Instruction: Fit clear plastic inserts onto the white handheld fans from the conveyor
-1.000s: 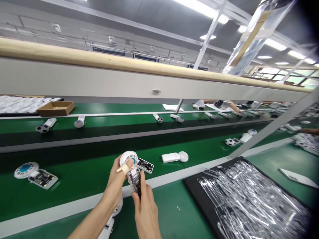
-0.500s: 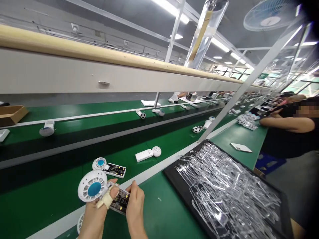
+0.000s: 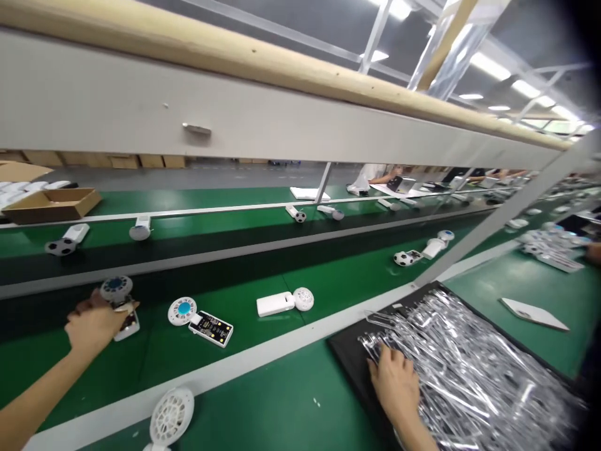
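Observation:
Over the belt at left, my left hand (image 3: 96, 322) is closed on a handheld fan (image 3: 117, 287) with a blue centre and an exposed circuit board; pale tape wraps my thumb. The fan's lower end is at the belt surface; I cannot tell whether it touches. My right hand (image 3: 395, 379) reaches into the near-left edge of a heap of clear plastic frames (image 3: 469, 369), its fingers bent around the ends of some. The fingertips are partly hidden. Another open-backed fan (image 3: 211, 329) lies on the belt right of my left hand.
A closed white fan (image 3: 275, 304) lies on the green belt (image 3: 263, 351). Another fan head (image 3: 171, 415) rests at the near bench edge. The black tray (image 3: 345, 341) holds the frames. A slanted metal post (image 3: 488, 219) and a low overhead beam (image 3: 282, 128) cross ahead.
Both hands were together on the fan near the bench edge. My left hand has carried it left and away over the belt; my right hand has let go and moved to the clear frames.

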The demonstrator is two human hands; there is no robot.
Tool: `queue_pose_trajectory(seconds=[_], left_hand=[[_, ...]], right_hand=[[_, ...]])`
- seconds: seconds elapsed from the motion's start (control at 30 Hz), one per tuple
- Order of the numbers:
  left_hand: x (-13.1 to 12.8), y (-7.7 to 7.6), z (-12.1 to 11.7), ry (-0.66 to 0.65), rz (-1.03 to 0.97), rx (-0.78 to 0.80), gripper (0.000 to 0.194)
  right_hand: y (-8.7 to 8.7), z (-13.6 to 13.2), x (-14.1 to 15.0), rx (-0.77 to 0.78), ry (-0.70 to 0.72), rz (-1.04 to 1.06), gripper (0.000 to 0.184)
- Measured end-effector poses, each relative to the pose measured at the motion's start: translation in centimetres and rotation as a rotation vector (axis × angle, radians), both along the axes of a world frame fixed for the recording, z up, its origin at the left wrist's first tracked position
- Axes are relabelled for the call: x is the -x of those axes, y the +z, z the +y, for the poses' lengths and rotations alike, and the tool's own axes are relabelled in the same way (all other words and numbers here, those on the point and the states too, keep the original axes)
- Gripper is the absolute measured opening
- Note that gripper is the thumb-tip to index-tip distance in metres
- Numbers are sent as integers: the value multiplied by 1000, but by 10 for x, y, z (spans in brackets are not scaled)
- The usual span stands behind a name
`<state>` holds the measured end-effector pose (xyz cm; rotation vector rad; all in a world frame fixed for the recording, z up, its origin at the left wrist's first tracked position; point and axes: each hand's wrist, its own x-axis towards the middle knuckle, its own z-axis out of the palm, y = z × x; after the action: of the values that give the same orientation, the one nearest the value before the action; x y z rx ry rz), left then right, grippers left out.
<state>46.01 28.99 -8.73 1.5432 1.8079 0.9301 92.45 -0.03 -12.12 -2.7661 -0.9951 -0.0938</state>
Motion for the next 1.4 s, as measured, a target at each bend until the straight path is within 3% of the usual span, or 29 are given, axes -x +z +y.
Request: queue_pose_trajectory(seconds=[0.1, 0.2, 0.3, 0.4, 0.5, 0.6, 0.67, 0.9, 1.07, 1.27, 1.4], left_hand=[[-25, -10, -14, 43, 34, 181, 56], [-58, -23, -26, -31, -156, 407, 58], [-78, -22, -35, 10, -287, 360, 61], [-94, 1, -53, 14, -355, 221, 68], [-117, 30, -82, -49, -482, 169, 66], [-136, 51, -107, -159, -626, 236, 60], [-139, 59, -115, -217, -662, 292, 56], [-124, 66, -121, -203, -607, 278, 53], [-126, 74, -131, -258, -532, 225, 47], [-125, 88, -135, -191, -749, 291, 55], [-120, 73, -149, -308, -980, 358, 60]], right_hand=[[-15, -5, -17, 52, -11, -5, 34], [-22, -7, -32, 54, -29, 38, 37], [-14, -5, -26, -107, 48, 95, 45], [7, 11, 33, -426, 344, 201, 46], [30, 42, 131, -473, 664, 306, 41], [40, 71, 213, -516, 757, 266, 48], [41, 79, 240, -567, 714, 207, 49], [32, 61, 243, -500, 683, 253, 52], [38, 59, 250, -535, 688, 294, 50], [43, 55, 248, -387, 668, 410, 55], [45, 44, 243, -425, 670, 492, 54]])
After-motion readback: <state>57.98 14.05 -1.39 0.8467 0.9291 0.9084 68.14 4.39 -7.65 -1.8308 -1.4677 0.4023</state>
